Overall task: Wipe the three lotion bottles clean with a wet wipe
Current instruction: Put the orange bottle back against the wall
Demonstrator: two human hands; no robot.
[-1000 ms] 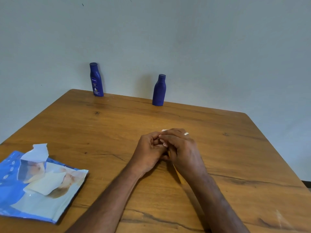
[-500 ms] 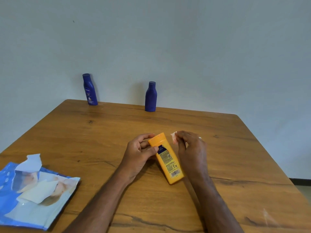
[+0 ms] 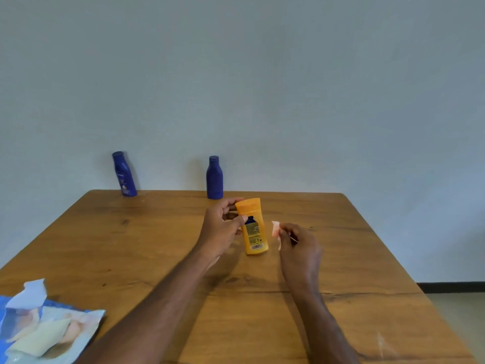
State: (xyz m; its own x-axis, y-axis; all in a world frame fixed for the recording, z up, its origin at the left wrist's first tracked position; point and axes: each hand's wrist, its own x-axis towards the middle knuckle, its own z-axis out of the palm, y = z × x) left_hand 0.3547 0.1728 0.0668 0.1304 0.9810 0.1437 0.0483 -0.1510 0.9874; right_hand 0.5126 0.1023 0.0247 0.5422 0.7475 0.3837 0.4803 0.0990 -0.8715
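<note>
My left hand (image 3: 221, 228) grips an orange lotion bottle (image 3: 253, 232) by its cap end and holds it nearly upright over the middle of the wooden table (image 3: 157, 245). My right hand (image 3: 299, 245) is just right of the bottle, apart from it, pinching a small crumpled wet wipe (image 3: 275, 229). Two dark blue lotion bottles stand at the table's far edge by the wall: one with a label (image 3: 124, 174) at the left and a plain one (image 3: 214, 177) near the middle.
An opened blue wet-wipe pack (image 3: 44, 329) lies at the near left corner, its flap up. The table's right edge drops to the floor (image 3: 456, 311). A pale wall rises right behind the far edge.
One second ago both hands were clasped together over the bottle. They have since separated: the left lifted the orange bottle upright and away from me, and the right drew aside with the wipe.
</note>
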